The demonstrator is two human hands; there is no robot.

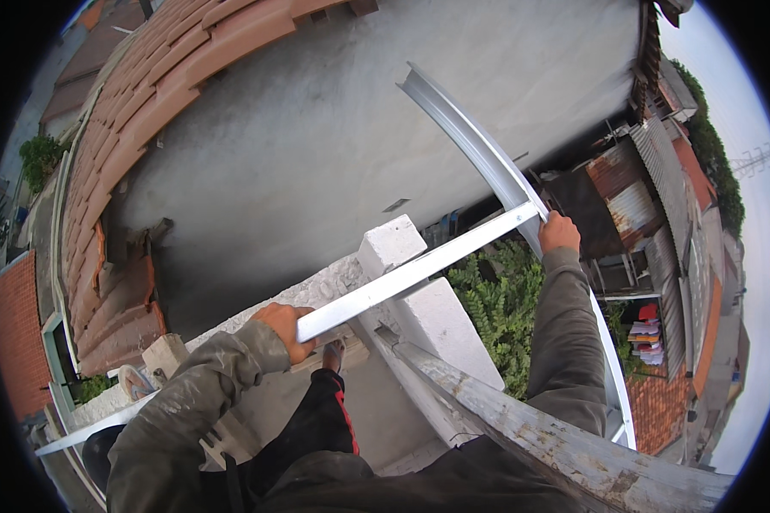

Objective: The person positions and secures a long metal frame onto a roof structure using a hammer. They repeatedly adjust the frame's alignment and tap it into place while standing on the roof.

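Note:
My left hand (284,332) is closed around the near end of a short silvery metal channel (412,272). That channel slants up to the right and meets a long metal channel (469,132), with what looks like a screw at the joint. My right hand (559,232) grips the long channel just beside the joint; its fingers are partly hidden behind the metal. The long channel reaches far out in front of a grey wall, and its other end runs down behind my right forearm. Beneath the short channel stand white-grey masonry blocks (453,329).
A weathered wooden beam (565,432) crosses at the lower right. My feet rest high up on narrow masonry ledges. Tiled roof edges (167,77) lie left, a large grey wall (316,145) ahead. Green foliage (496,295) and rusty sheet roofs (633,192) lie far below right.

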